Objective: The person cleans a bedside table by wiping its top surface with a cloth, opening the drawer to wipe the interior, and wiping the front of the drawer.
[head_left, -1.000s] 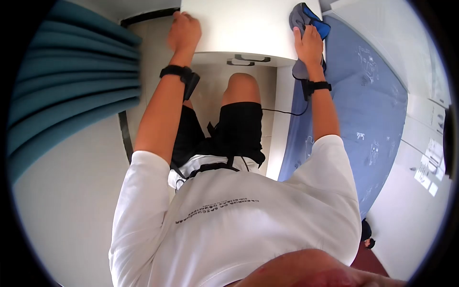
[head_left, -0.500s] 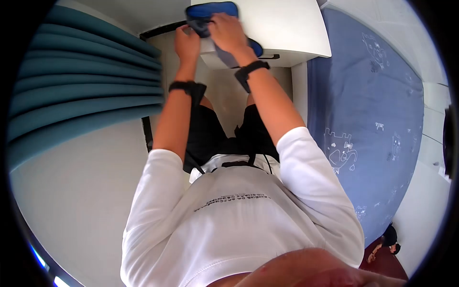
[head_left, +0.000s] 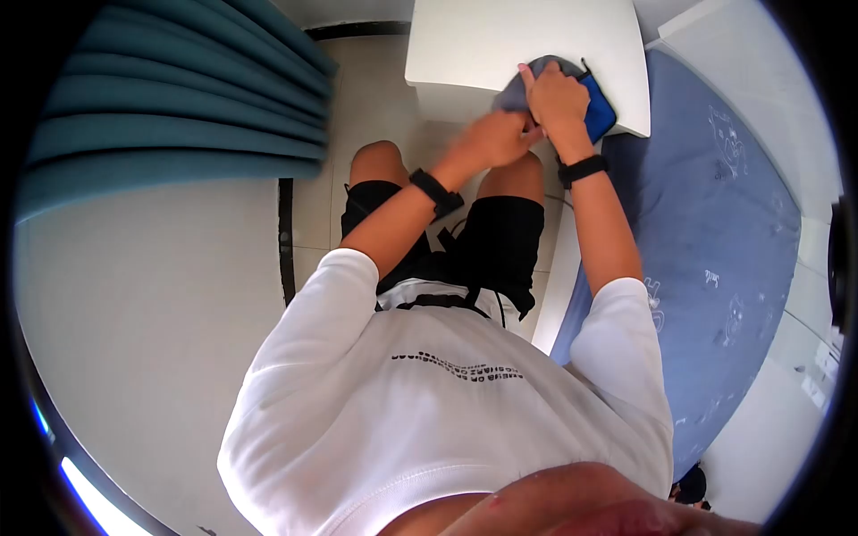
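A blue-and-grey cloth point(head_left: 602, 111) with dark edging and a small black loop lies bunched at the front right corner of a white bedside cabinet point(head_left: 483, 40). My right hand point(head_left: 559, 100) presses over the cloth and grips its folds, its index finger stretched along the grey side. Just below and to the left, my left hand point(head_left: 502, 139) has its fingers curled at the cloth's grey part, by the cabinet's front edge. It is slightly blurred, and its fingertips are partly hidden near my right thumb. Black bands circle both wrists.
On the right is a bed with a blue printed sheet point(head_left: 715, 241), close against the cabinet. Teal curtains point(head_left: 179, 116) hang at the left. My knees point(head_left: 375, 163) are just below the cabinet front. Part of another person point(head_left: 691, 485) shows at the lower right.
Both hands and the cloth have moved right, from the cabinet's left side to its front right corner. The view has shifted, and the cloth is more bunched.
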A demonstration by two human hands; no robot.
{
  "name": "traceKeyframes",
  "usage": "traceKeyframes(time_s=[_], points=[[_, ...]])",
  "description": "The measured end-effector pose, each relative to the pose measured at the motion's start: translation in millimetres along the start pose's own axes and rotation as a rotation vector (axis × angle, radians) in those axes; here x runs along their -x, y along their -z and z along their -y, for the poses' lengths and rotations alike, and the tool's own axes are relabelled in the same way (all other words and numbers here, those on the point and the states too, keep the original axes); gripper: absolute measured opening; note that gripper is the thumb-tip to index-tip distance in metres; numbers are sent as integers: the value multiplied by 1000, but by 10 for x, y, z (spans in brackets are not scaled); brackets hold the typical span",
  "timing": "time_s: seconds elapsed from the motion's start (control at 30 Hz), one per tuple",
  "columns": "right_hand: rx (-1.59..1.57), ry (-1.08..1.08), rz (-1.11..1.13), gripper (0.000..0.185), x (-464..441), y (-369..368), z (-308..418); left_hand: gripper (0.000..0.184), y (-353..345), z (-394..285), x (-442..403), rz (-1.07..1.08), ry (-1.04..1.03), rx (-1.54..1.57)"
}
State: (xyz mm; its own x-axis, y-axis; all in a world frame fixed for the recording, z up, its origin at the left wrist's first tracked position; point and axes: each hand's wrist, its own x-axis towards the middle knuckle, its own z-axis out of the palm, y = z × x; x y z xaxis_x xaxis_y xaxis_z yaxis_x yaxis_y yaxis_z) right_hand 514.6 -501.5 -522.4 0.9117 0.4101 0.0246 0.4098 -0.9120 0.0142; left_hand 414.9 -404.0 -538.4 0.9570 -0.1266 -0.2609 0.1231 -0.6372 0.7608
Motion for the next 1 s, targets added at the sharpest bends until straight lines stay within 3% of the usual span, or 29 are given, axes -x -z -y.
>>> traceKeyframes(time_s=[0.03,0.1,0.17,0.23,0.27,0.3,0.37,0.4,0.43,0.5,0.53,0.57,0.6,0.63,0.7,0.73,0.8,0.87,1.0], points=[[9,64,-74,58,-25,-8,108,43,-147,183,-69,-10,6,-10],[-26,53,-12,62,5,-12,279,46,-324,412,-52,158,283,777],[-51,76,-64,62,-34,-28,384,45,-267,505,-39,54,285,863],[-86,56,-69,61,-70,-11,515,48,-191,612,18,-213,163,1126],[-127,100,-65,61,-107,-14,584,38,-155,665,41,-314,160,1259],[-178,141,-62,61,-139,-34,665,38,-153,747,72,-306,174,1233],[-281,111,-119,61,-242,-82,869,26,-117,986,87,-601,255,905],[-329,130,-134,59,-336,-66,935,17,-113,973,59,-855,150,483],[-355,150,-140,57,-405,-59,911,17,-63,885,22,-785,113,459],[-353,220,-211,58,-452,-132,910,11,-42,643,215,-886,123,101],[-384,206,-247,59,-470,-161,917,11,28,591,191,-863,101,102],[-409,206,-292,60,-457,-164,902,18,106,525,188,-879,-28,-86],[-490,180,-183,58,-379,-106,862,27,168,480,226,-893,-150,-272],[-478,176,-185,58,-316,-94,783,27,235,467,218,-893,-158,-261],[-848,159,-50,53,-228,-149,562,49,296,460,130,-871,-296,-428],[-895,246,-243,46,-163,-304,390,54,265,415,109,-852,-267,-507],[-571,328,-490,44,-54,-444,-89,56,117,508,-66,-771,-297,-544],[-401,259,-525,43,7,-435,-503,57,13,384,-304,-648,-383,-539],[-481,119,-454,39,-145,-547,-1205,55,-305,-69,-650,-599,-482,-401]])
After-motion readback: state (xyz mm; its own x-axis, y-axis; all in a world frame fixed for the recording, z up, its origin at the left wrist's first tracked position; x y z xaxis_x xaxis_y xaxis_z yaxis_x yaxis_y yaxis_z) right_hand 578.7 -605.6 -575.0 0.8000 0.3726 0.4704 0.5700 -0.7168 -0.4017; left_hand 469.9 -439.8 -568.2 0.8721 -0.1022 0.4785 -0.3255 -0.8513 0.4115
